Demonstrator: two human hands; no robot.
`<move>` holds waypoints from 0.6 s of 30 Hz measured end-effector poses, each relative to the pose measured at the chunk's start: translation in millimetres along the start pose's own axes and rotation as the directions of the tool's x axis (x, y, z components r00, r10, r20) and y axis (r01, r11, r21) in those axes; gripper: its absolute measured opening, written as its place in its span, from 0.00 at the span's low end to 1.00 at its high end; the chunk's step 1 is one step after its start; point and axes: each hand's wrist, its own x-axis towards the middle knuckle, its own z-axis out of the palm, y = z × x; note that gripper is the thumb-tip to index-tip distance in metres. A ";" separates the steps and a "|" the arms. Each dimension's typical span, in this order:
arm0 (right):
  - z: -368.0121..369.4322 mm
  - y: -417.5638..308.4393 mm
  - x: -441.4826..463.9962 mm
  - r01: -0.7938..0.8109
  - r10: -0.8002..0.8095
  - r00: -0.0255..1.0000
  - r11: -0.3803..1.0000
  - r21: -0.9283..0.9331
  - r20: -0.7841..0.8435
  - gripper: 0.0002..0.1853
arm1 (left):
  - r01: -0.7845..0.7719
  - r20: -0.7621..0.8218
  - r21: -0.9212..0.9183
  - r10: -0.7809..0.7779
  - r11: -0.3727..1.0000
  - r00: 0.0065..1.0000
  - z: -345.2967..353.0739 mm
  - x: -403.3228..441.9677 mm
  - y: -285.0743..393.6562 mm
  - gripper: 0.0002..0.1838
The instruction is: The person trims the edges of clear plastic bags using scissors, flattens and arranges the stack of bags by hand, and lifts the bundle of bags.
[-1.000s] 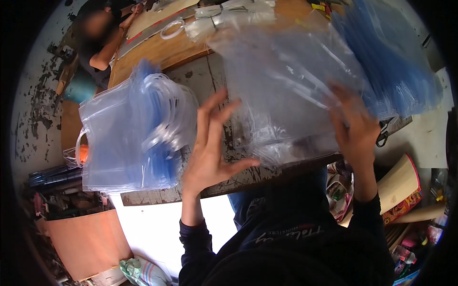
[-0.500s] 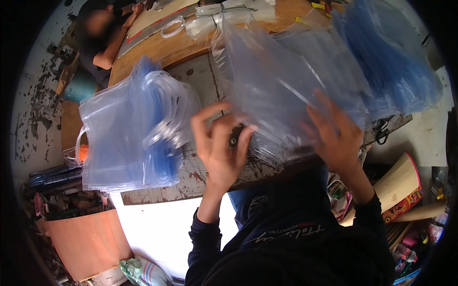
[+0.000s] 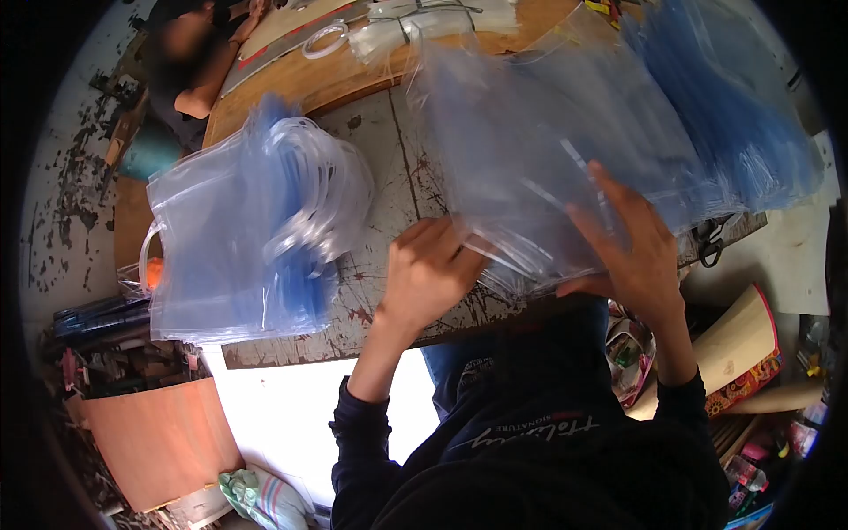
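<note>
A stack of clear plastic bags (image 3: 539,124) lies before me, its near edge close to the table's front. My left hand (image 3: 430,269) is closed at the stack's lower left corner, fingers curled on the edge of a plastic bag; the fingertips are partly hidden. On the right part of the same stack, my right hand (image 3: 632,247) rests with its fingers spread. To the left stands a pile of clear bags with looped plastic handles (image 3: 216,238), apart from both hands.
More bluish plastic (image 3: 733,124) is heaped at the right. Black scissors (image 3: 709,243) lie at the table's right edge. A tape-like ring (image 3: 325,41) and a tied bundle of plastic strips (image 3: 433,19) sit at the back. Another person's arm (image 3: 208,84) rests at the far left.
My left hand has gone from spread fingers to closed at the bag's corner. The right hand has shifted slightly right and down, still spread over the stack.
</note>
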 end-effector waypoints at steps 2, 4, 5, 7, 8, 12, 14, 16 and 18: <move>1.6 -1.1 -1.9 -0.041 0.042 0.999 0.999 0.034 -0.031 0.15 | 0.095 -0.062 0.009 -0.095 0.995 0.994 2.3 4.2 8.4 0.11; 7.8 1.0 -9.0 -0.269 0.276 0.959 0.958 0.104 -0.069 0.17 | 0.226 -0.122 -0.025 -0.227 0.974 0.966 0.5 10.0 14.7 0.12; 8.3 1.8 -10.2 -0.341 0.352 0.933 0.931 0.130 -0.079 0.17 | 0.225 -0.122 -0.024 -0.226 0.974 0.966 -1.9 15.0 18.1 0.12; 2.7 4.7 -5.0 -0.201 0.193 0.964 0.979 -0.026 -0.181 0.18 | 0.317 -0.372 -0.288 -0.411 0.904 0.832 -6.9 24.0 22.2 0.14; 1.4 5.3 -3.6 -0.201 0.193 0.964 0.979 -0.024 -0.184 0.18 | 0.316 -0.373 -0.285 -0.409 0.905 0.833 -7.5 19.4 19.7 0.14; 3.4 4.4 -3.2 -0.159 0.159 0.979 0.987 0.010 -0.126 0.14 | 0.262 0.119 -0.048 -0.255 0.964 0.960 -5.7 -9.9 0.0 0.16; 6.4 5.1 -5.0 -0.078 0.078 0.990 0.997 0.010 -0.113 0.13 | 0.196 0.189 0.037 -0.200 0.980 0.961 -2.8 -15.5 -4.1 0.17; 7.9 8.4 -10.7 -0.003 0.004 0.998 1.000 0.017 -0.061 0.12 | 0.099 0.192 0.196 -0.137 0.976 0.972 0.6 -17.6 -4.5 0.15; 6.1 9.9 -12.8 -0.009 0.010 0.999 1.000 0.024 -0.033 0.11 | 0.052 0.204 0.164 -0.085 0.985 0.975 -0.6 -14.8 -5.8 0.14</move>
